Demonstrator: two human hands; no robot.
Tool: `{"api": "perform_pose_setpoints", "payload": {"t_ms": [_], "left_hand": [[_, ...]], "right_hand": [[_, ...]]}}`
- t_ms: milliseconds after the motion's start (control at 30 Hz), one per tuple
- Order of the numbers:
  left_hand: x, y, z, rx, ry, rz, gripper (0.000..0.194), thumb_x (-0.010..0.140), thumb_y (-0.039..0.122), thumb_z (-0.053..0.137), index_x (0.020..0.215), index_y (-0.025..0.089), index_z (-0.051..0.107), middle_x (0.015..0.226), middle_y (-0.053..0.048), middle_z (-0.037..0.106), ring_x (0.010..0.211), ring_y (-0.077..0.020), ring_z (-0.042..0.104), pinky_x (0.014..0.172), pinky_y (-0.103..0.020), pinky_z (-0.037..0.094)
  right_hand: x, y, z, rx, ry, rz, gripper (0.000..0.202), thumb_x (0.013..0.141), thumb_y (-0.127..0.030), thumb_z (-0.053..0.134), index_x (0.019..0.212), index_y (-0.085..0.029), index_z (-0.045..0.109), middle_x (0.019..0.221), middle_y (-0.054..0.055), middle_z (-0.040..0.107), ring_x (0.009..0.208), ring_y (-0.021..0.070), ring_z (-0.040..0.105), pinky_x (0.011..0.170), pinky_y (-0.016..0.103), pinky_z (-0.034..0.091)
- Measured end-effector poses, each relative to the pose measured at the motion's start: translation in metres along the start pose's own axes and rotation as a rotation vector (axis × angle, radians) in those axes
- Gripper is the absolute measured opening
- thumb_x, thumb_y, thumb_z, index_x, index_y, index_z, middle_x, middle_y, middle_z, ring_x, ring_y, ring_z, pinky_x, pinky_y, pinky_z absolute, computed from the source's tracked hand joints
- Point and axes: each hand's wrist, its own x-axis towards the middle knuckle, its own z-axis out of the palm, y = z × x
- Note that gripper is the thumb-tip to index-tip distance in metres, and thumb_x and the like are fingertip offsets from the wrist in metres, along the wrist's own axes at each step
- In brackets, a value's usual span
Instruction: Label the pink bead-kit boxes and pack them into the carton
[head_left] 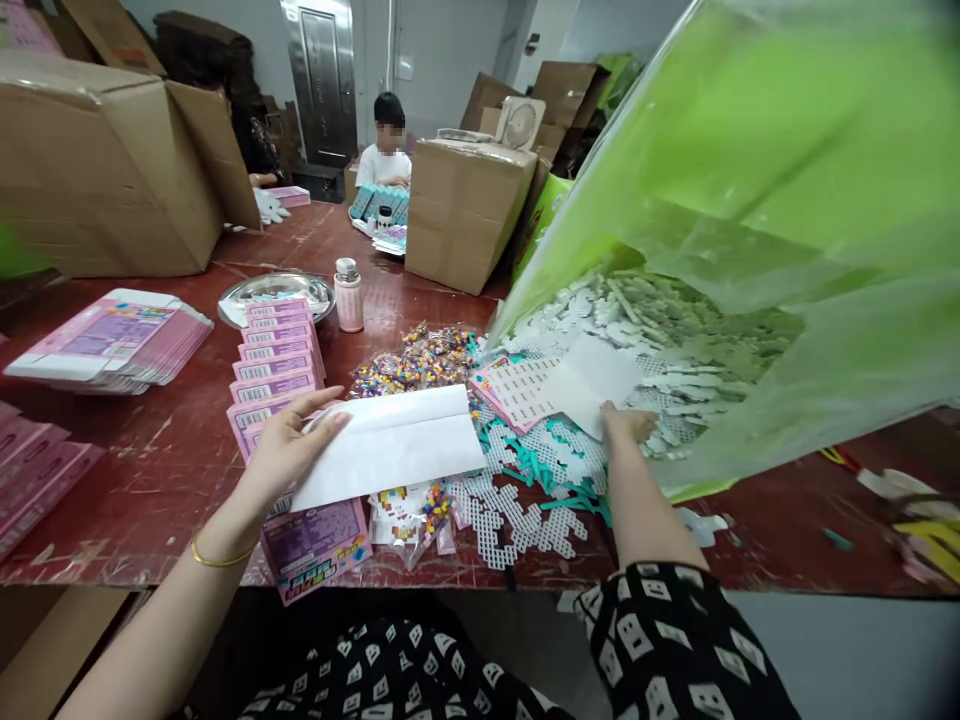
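Observation:
My left hand grips the left end of a folded white paper sheet, thumb on top. My right hand reaches to the lower edge of a loose white sheet, its thumb and fingers apart; part of the fingers is hidden. Beside it are sticker sheets and the mouth of a big clear and green bag filled with white perforated pieces. Below lie more white perforated boards and teal strips. A small clear packet rests under the folded sheet.
A row of pink boxes stands left of bagged colored beads. Behind are a metal tray and a pink bottle. Flat box stacks lie left. Cartons stand farther back, where two people sit.

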Motion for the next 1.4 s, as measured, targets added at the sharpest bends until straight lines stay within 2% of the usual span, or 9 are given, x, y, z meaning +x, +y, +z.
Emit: {"api": "perform_pose_setpoints", "payload": {"t_ms": [133,367,633,767,867,933,1067,1233,1400], "left_hand": [[-0.005,-0.015,0.009,-0.064,0.002,-0.004,0.064,0.066,0.058,0.077,0.113,0.014,0.069,0.122,-0.015,0.069,0.112,-0.031,0.063,0.098,-0.043,0.049],[-0.022,-0.015,0.017,-0.219,0.073,0.032,0.05,0.067,0.052,0.078,0.1,0.014,0.072,0.106,-0.012,0.074,0.094,-0.0237,0.067,0.085,-0.034,0.052],[-0.066,-0.002,-0.039,-0.166,0.033,0.001,0.038,0.075,0.048,0.074,0.085,0.011,0.074,0.08,-0.008,0.075,0.067,-0.016,0.064,0.059,-0.024,0.048],[-0.079,0.004,-0.019,-0.23,0.385,0.172,0.032,0.086,0.046,0.064,0.087,0.015,0.07,0.085,-0.009,0.075,0.073,-0.0174,0.067,0.064,-0.027,0.052],[-0.083,0.006,0.019,-0.173,0.477,0.468,0.022,0.093,0.036,0.056,0.098,0.018,0.067,0.125,-0.015,0.067,0.115,-0.025,0.063,0.096,-0.042,0.051],[-0.084,0.008,0.038,-0.036,0.319,0.661,0.023,0.093,0.031,0.056,0.111,0.02,0.065,0.145,-0.016,0.052,0.136,-0.0278,0.047,0.112,-0.052,0.037],[-0.072,0.017,0.027,0.079,0.275,0.712,0.039,0.094,0.032,0.056,0.132,0.025,0.054,0.154,-0.014,0.039,0.143,-0.0273,0.036,0.117,-0.053,0.028],[-0.017,0.025,-0.021,-0.018,0.209,0.522,0.102,0.07,0.046,0.082,0.151,0.021,0.025,0.143,-0.02,0.048,0.137,-0.0345,0.041,0.115,-0.055,0.029],[0.011,0.018,-0.033,-0.066,0.075,0.42,0.099,0.055,0.039,0.091,0.14,0.017,0.045,0.128,-0.019,0.059,0.123,-0.0319,0.054,0.105,-0.051,0.041]], "right_hand": [[-0.058,0.008,0.009,0.169,-0.032,-0.149,0.063,0.08,-0.039,0.066,0.132,-0.009,0.045,0.138,0.027,0.045,0.128,0.0361,0.045,0.106,0.058,0.035],[-0.217,-0.061,0.013,0.953,-1.258,-0.047,0.068,0.071,-0.06,0.075,0.126,-0.026,0.056,0.119,0.011,0.068,0.108,0.028,0.065,0.092,0.048,0.054],[-0.247,-0.152,0.018,0.948,-0.947,-0.246,0.055,0.066,-0.043,0.082,0.111,-0.015,0.065,0.111,0.014,0.07,0.105,0.0289,0.065,0.098,0.048,0.051],[-0.276,-0.158,-0.008,0.975,-0.552,-0.546,0.062,0.078,-0.042,0.075,0.13,-0.02,0.051,0.138,0.017,0.051,0.123,0.0284,0.054,0.105,0.046,0.045],[-0.305,-0.156,-0.021,1.06,-1.009,-0.514,0.061,0.076,-0.052,0.073,0.125,-0.02,0.055,0.126,0.016,0.061,0.115,0.0286,0.061,0.096,0.043,0.053],[-0.311,-0.157,-0.023,1.053,-1.294,-0.316,0.059,0.073,-0.055,0.075,0.117,-0.019,0.06,0.118,0.015,0.068,0.107,0.0284,0.067,0.091,0.043,0.056],[-0.283,-0.161,-0.021,0.963,-1.444,-0.039,0.057,0.062,-0.044,0.085,0.109,-0.021,0.063,0.109,0.01,0.074,0.094,0.0275,0.071,0.085,0.043,0.059],[-0.237,-0.159,-0.021,0.732,-1.802,-0.272,0.079,0.051,-0.038,0.091,0.122,-0.023,0.06,0.107,0.007,0.074,0.086,0.0246,0.071,0.071,0.036,0.06],[-0.215,-0.155,-0.011,0.683,-1.945,-0.441,0.088,0.047,-0.043,0.092,0.126,-0.021,0.06,0.114,0.008,0.072,0.092,0.0231,0.07,0.073,0.033,0.059]]}}
